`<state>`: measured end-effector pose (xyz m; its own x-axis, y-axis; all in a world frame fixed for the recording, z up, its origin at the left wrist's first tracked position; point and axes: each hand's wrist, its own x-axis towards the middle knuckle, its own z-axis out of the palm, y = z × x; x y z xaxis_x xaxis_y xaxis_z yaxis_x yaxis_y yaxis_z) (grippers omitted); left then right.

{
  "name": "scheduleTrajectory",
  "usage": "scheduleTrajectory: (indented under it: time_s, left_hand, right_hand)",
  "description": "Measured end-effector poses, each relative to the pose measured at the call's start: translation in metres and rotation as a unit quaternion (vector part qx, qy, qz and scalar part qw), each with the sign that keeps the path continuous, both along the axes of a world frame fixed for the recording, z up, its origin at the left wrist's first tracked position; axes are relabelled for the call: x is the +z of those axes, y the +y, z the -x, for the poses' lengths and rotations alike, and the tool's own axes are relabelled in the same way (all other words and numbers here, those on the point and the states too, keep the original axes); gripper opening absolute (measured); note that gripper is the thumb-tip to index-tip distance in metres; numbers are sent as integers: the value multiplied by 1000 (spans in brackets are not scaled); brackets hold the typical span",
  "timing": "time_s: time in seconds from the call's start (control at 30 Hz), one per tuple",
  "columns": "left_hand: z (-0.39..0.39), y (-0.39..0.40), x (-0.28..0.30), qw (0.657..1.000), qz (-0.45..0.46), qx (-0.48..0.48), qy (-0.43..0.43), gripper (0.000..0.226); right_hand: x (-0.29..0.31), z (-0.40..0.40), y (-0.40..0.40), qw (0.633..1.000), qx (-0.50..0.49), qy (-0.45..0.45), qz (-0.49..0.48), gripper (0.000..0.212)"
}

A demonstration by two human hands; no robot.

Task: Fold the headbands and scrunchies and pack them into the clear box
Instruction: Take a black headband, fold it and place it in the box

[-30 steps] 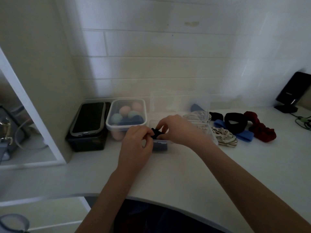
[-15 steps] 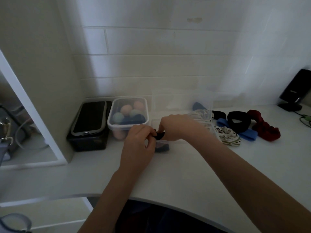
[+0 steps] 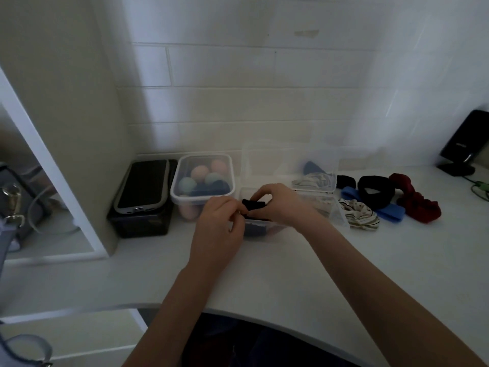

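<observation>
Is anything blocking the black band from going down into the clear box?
Nothing visible blocks it. Both hands, left and right, pinch the folded black band right above the clear box, whose lid stands open. Dark folded bands already lie inside below it.

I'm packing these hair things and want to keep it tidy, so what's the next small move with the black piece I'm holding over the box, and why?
Probably lower the folded black fabric headband into the clear plastic box beside the dark item already inside. Both the left hand and right hand pinch it just above the box's near end, and it looks folded small already.
</observation>
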<state>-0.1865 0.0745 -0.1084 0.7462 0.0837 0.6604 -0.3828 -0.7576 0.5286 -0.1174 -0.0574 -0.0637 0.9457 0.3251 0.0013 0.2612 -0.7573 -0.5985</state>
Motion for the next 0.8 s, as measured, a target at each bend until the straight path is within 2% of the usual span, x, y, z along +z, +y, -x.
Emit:
scheduleTrajectory:
  time_s: [0.1,0.27,0.4,0.6,0.8]
  left_hand:
    - [0,0,-1,1000,1,0,-1,21]
    - [-1,0,-2,1000,-2,3,1,19]
    - [-1,-1,-2,1000,-1,6,1,18]
    - [-1,0,-1,1000,-6,0,1,24]
    - [-2,1,-2,1000,-8,0,3,19]
  right_hand:
    - [1,-1,2,999,-17,-7,35,26]
    - [3,3,12,993,-19,-26,115,28]
    - [11,3,14,979,71,-111,158,26]
    - [20,4,8,968,158,-50,188,26]
    - [31,-3,5,929,232,10,288,37]
